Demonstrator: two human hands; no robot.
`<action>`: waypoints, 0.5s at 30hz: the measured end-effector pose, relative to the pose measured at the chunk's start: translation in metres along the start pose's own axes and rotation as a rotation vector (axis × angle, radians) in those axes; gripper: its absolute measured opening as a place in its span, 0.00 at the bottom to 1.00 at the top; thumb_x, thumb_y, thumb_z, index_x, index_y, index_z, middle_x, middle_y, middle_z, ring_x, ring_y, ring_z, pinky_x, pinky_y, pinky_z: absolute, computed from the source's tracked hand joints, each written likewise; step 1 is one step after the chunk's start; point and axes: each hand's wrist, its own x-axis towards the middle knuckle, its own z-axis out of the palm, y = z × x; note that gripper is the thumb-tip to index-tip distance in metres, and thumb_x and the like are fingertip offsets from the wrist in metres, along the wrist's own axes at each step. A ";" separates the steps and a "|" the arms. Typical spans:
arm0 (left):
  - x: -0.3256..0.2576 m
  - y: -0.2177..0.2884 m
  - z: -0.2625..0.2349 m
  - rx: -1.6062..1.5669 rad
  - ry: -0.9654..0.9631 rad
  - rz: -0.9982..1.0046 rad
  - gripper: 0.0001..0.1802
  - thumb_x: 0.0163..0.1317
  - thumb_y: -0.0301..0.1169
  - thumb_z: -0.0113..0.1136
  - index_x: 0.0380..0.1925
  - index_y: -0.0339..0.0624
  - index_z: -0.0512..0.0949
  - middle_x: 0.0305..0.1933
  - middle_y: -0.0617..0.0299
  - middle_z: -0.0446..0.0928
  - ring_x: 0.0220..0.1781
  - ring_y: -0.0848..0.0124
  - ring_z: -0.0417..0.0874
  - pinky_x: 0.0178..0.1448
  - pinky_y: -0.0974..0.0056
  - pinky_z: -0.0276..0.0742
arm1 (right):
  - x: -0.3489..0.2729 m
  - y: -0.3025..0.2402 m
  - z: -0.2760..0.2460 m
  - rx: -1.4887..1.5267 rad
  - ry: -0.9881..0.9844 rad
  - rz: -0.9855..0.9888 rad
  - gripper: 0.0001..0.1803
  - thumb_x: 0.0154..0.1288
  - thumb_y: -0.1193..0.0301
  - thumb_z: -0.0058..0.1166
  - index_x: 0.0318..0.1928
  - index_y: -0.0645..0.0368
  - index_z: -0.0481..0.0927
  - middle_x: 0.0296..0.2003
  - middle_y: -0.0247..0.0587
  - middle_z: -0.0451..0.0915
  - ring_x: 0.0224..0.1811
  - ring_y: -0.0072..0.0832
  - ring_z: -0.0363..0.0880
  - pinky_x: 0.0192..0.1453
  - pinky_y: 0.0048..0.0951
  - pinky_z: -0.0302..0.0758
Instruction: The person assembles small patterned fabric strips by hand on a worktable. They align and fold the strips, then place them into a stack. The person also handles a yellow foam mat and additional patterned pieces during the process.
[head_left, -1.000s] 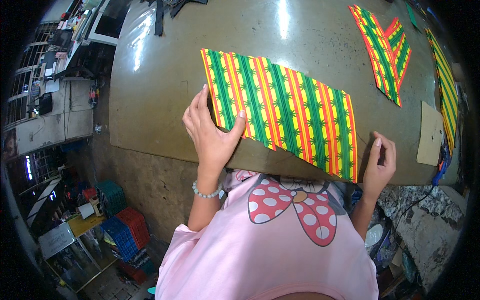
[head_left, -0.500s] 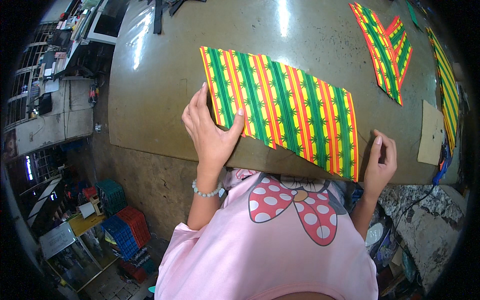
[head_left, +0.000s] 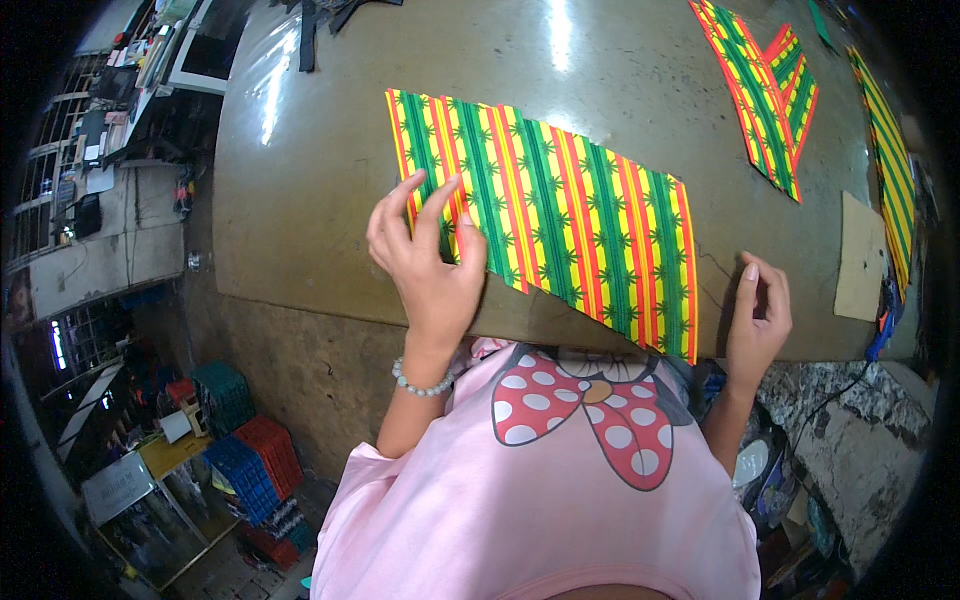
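A piece of striped fabric [head_left: 560,220] in green, yellow, orange and red, with dark green leaf shapes, lies on the table in front of me. It looks made of slanted strips side by side, with stepped upper and lower edges. My left hand [head_left: 430,265] is over its lower left corner, fingers bent and apart, thumb and index tip over the cloth. To the right of the fabric, apart from it, my right hand [head_left: 762,315] is at the table edge. Its thumb and index finger come together in a pinch; whether anything is between them is hidden. A thin dark line runs near them.
Two smaller pieces of the same fabric [head_left: 755,100] overlap at the far right of the brown table [head_left: 300,220]. Beyond them are a beige card [head_left: 860,260] and a longer striped piece [head_left: 885,170]. Dark strips [head_left: 308,35] lie at the far left. Crates [head_left: 255,465] stand on the floor.
My left hand has shifted right over the fabric's corner, its index finger now bent over the cloth. The fabric has slid slightly left. My right hand has hardly moved.
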 end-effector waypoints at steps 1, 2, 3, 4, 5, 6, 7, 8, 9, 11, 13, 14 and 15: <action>-0.001 0.006 0.001 -0.070 -0.021 -0.003 0.27 0.55 0.32 0.68 0.57 0.49 0.78 0.66 0.53 0.65 0.70 0.52 0.60 0.74 0.47 0.53 | 0.000 0.000 0.000 -0.003 -0.002 -0.001 0.08 0.72 0.74 0.53 0.44 0.64 0.83 0.34 0.29 0.76 0.28 0.12 0.63 0.30 0.17 0.60; -0.002 0.013 0.003 -0.140 -0.043 -0.007 0.27 0.55 0.32 0.68 0.57 0.49 0.78 0.67 0.53 0.65 0.71 0.52 0.59 0.74 0.47 0.53 | 0.000 0.000 0.000 0.000 0.000 -0.001 0.08 0.72 0.74 0.54 0.44 0.64 0.84 0.34 0.29 0.76 0.28 0.12 0.63 0.30 0.17 0.60; -0.003 0.018 0.005 -0.209 -0.064 -0.010 0.26 0.55 0.31 0.68 0.57 0.49 0.78 0.67 0.53 0.64 0.71 0.51 0.59 0.74 0.47 0.53 | -0.001 0.000 0.001 0.004 0.003 -0.001 0.08 0.72 0.74 0.54 0.43 0.64 0.84 0.33 0.29 0.77 0.28 0.12 0.63 0.30 0.17 0.60; -0.002 0.021 0.007 -0.223 -0.100 -0.022 0.26 0.55 0.31 0.68 0.57 0.49 0.78 0.67 0.53 0.64 0.73 0.50 0.58 0.75 0.46 0.52 | -0.001 -0.001 0.001 0.009 0.005 0.000 0.07 0.72 0.74 0.54 0.43 0.63 0.84 0.33 0.29 0.77 0.28 0.12 0.63 0.30 0.18 0.60; -0.002 0.022 0.007 -0.218 -0.091 -0.036 0.26 0.55 0.31 0.68 0.57 0.49 0.78 0.67 0.52 0.64 0.73 0.50 0.58 0.75 0.46 0.52 | -0.001 -0.001 0.001 0.010 0.008 0.002 0.07 0.72 0.74 0.54 0.43 0.63 0.84 0.33 0.29 0.77 0.28 0.12 0.63 0.30 0.18 0.60; -0.002 0.022 0.008 -0.214 -0.086 -0.041 0.26 0.56 0.31 0.68 0.57 0.49 0.78 0.67 0.52 0.64 0.73 0.50 0.58 0.75 0.45 0.52 | -0.001 0.000 0.001 0.012 0.012 0.007 0.07 0.72 0.74 0.54 0.43 0.63 0.84 0.33 0.29 0.77 0.28 0.12 0.63 0.30 0.18 0.60; -0.001 0.019 0.008 -0.215 -0.083 -0.051 0.26 0.56 0.31 0.68 0.57 0.49 0.78 0.67 0.52 0.64 0.73 0.50 0.57 0.75 0.45 0.52 | -0.002 -0.001 0.002 0.015 0.020 0.030 0.07 0.72 0.74 0.54 0.43 0.63 0.84 0.33 0.29 0.77 0.28 0.12 0.63 0.30 0.18 0.60; -0.001 0.017 0.008 -0.198 -0.074 -0.055 0.25 0.58 0.31 0.67 0.57 0.49 0.78 0.67 0.51 0.64 0.73 0.51 0.58 0.74 0.45 0.53 | -0.002 0.000 0.001 0.007 0.018 0.002 0.07 0.72 0.74 0.54 0.43 0.63 0.84 0.33 0.30 0.77 0.28 0.13 0.64 0.30 0.18 0.60; -0.001 0.013 0.007 -0.195 -0.079 -0.052 0.25 0.58 0.30 0.66 0.57 0.49 0.78 0.67 0.51 0.64 0.72 0.51 0.58 0.74 0.46 0.53 | -0.002 0.000 0.002 0.004 0.015 -0.006 0.07 0.71 0.75 0.54 0.43 0.63 0.84 0.33 0.30 0.77 0.28 0.13 0.64 0.30 0.18 0.60; -0.001 0.009 0.007 -0.197 -0.083 -0.067 0.24 0.58 0.30 0.66 0.57 0.48 0.78 0.67 0.51 0.64 0.72 0.51 0.59 0.74 0.46 0.54 | -0.002 0.001 0.001 0.005 0.012 -0.012 0.07 0.71 0.75 0.54 0.43 0.63 0.84 0.33 0.30 0.77 0.27 0.13 0.64 0.30 0.18 0.60; 0.000 0.005 0.006 -0.179 -0.064 -0.071 0.21 0.60 0.28 0.64 0.55 0.47 0.79 0.67 0.50 0.64 0.71 0.52 0.60 0.74 0.47 0.55 | -0.002 0.001 0.001 0.010 0.014 -0.011 0.07 0.71 0.75 0.54 0.43 0.63 0.84 0.33 0.30 0.78 0.27 0.13 0.64 0.30 0.18 0.60; 0.001 0.003 0.005 -0.168 -0.057 -0.064 0.21 0.61 0.28 0.63 0.55 0.47 0.79 0.66 0.50 0.64 0.71 0.52 0.60 0.74 0.46 0.55 | -0.002 0.001 0.001 0.002 0.016 -0.018 0.07 0.71 0.75 0.54 0.43 0.63 0.84 0.33 0.30 0.78 0.27 0.13 0.64 0.30 0.18 0.60; 0.002 0.002 0.004 -0.160 -0.051 -0.067 0.20 0.61 0.27 0.62 0.55 0.46 0.79 0.66 0.50 0.64 0.71 0.52 0.61 0.73 0.46 0.55 | -0.001 0.001 0.001 -0.004 0.018 -0.026 0.07 0.71 0.75 0.54 0.43 0.63 0.84 0.33 0.30 0.78 0.27 0.13 0.63 0.30 0.18 0.60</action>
